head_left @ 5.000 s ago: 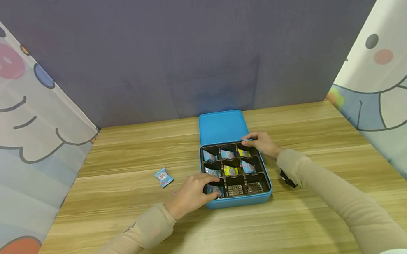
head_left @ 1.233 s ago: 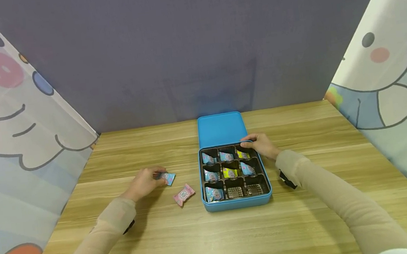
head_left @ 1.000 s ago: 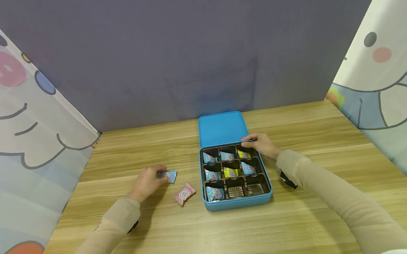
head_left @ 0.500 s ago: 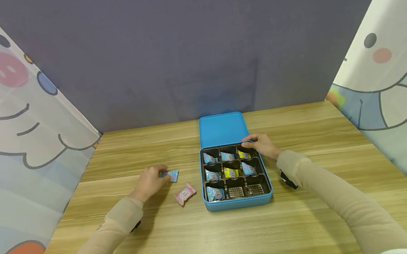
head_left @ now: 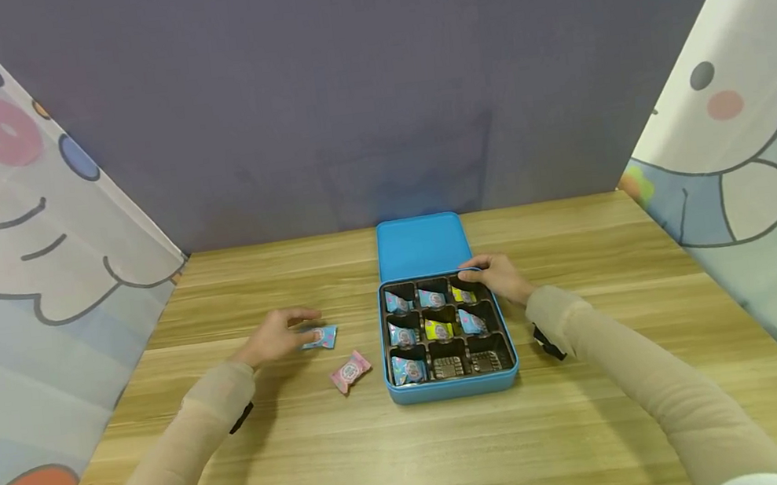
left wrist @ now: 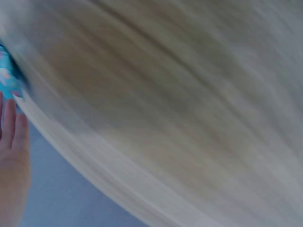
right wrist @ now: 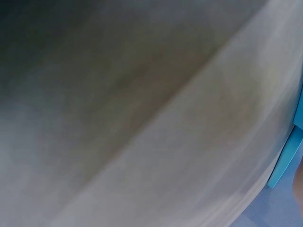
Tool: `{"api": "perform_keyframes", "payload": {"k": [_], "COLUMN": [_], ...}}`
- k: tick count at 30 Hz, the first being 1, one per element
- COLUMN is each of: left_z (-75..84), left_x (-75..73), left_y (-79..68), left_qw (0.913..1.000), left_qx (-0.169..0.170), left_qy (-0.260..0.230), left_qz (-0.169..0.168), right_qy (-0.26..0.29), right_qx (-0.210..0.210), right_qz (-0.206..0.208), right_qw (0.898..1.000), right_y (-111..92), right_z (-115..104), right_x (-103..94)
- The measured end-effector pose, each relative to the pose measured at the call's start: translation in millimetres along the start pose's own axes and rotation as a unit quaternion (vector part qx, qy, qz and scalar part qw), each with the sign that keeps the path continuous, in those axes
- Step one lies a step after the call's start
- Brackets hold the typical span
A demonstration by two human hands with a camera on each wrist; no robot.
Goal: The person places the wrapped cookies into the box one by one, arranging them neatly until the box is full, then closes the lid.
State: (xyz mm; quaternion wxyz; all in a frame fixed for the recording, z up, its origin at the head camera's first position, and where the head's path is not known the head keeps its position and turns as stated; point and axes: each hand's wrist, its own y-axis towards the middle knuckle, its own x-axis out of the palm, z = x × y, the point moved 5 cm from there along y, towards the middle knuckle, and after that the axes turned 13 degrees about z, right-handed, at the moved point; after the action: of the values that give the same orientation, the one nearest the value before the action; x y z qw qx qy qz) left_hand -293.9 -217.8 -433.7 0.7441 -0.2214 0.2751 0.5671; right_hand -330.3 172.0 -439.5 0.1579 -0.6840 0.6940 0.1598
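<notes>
Left hand (head_left: 279, 335) is loose, with a gap between thumb and fingers, right over a blue candy (head_left: 326, 337) lying on the counter (head_left: 411, 461). Hard to tell if the thumb's actually touching it. Right hand (head_left: 500, 275) is gripping the far right corner of the blue box (head_left: 455, 388). There's a pink candy (head_left: 351, 371) between the left hand and the box, seven wrapped blue and yellow ones sit in the box's compartments, and the lid (head_left: 423, 247) is flipped back.
</notes>
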Motion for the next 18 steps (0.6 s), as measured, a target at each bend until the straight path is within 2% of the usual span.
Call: {"api": "perform_keyframes", "payload": {"k": [3,6,10,18], "left_z": [-5.5,-7.9,-10.1,-16.7], "left_x": [0.5,2.1,3.5,7.1], "left_y": [1.7,2.2,1.3,0.6], "left_qw": [0.9997,0.9995,0.9990,0.9973], "left_qx": [-0.012,-0.002,0.012,-0.008], "left_qy": [-0.018,-0.026,-0.040,-0.073], "left_qz": [-0.012,-0.019,-0.018,-0.008], "right_qy": [-0.003,-0.006,-0.008,0.003], "right_qx": [-0.002,-0.002,-0.001,-0.002], "right_qz": [-0.004,-0.006,-0.007,-0.002], "right_qw": [1.000,1.000,1.000,1.000], "right_y": [1,0,0,1], "right_z": [-1,-1,-2,-2], "right_x": [0.1,0.1,0.4,1.3]}}
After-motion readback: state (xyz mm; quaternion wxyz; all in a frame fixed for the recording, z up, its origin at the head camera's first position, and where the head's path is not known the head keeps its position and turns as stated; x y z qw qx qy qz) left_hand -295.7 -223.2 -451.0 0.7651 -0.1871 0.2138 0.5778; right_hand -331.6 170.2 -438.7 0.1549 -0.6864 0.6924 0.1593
